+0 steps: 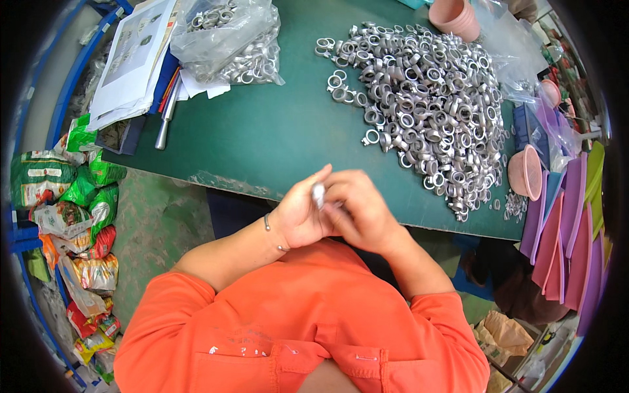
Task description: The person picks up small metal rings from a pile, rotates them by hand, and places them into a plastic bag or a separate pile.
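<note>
silvery metal shows between the two hands: a small metal part (318, 194) is pinched where the left hand (303, 211) and the right hand (357, 208) meet, just above the near edge of the green table (262, 131). both hands are curled in close around it, fingers folded, the right hand's fingers overlapping the left; most of the part is hidden, so its shape cannot be told. a thin bracelet (267, 223) sits on the left wrist, and both forearms come out of orange sleeves (216, 308).

on the table, up and to the right of the hands and well apart from them, lies a large heap of silver ring-shaped fittings (426, 98), with a few loose ones strayed at its left edge. a clear plastic bag (229, 39) holding more of the same fittings rests at the far left of the table, beside a stack of papers (134, 59) and a metal rod (165, 121). pink bowls (524, 171) stand at the right edge of the table and one at the far side. purple and pink flat trays (570, 242) lean together at the right. colourful snack packets (78, 216) are piled on the floor to the left.
</note>
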`<action>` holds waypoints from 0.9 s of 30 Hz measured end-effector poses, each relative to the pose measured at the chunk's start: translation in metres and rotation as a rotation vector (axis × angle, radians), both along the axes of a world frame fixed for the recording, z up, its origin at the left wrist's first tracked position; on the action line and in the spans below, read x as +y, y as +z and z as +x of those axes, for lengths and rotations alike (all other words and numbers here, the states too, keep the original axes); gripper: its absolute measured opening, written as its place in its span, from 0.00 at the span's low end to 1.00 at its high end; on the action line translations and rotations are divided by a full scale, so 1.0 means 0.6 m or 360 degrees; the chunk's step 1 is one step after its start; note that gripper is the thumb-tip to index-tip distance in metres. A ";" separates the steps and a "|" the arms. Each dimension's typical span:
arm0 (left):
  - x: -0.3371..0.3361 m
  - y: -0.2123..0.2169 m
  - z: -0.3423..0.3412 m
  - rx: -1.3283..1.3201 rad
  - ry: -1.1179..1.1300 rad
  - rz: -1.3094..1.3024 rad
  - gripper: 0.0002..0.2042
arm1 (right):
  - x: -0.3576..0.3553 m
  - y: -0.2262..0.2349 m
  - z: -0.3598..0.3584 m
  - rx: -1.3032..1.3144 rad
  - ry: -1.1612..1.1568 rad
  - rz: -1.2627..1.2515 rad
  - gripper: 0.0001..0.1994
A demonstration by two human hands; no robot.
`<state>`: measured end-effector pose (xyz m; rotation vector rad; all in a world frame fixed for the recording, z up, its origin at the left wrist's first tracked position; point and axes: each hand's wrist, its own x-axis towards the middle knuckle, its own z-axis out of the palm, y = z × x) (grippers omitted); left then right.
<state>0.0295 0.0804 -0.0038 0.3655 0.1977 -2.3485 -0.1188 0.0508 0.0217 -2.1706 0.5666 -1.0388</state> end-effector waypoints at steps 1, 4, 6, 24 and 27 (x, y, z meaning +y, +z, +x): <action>0.004 -0.033 0.003 0.0237 0.0045 0.0015 0.21 | 0.001 0.009 0.002 0.0083 0.0033 -0.0011 0.08; 0.012 -0.030 0.007 0.0340 0.0128 0.0166 0.21 | -0.014 0.015 -0.009 0.0228 -0.0069 -0.0288 0.08; 0.015 -0.011 0.014 0.0007 0.0086 0.0138 0.22 | -0.051 -0.004 -0.020 0.0411 -0.0509 -0.0407 0.10; 0.070 -0.131 0.105 -0.0246 -0.0271 0.0581 0.21 | -0.031 -0.033 -0.055 -0.0611 0.0243 0.1652 0.16; 0.063 -0.181 0.088 -0.0314 -0.0140 0.0662 0.21 | -0.024 -0.027 -0.051 -0.0846 0.0297 0.1728 0.13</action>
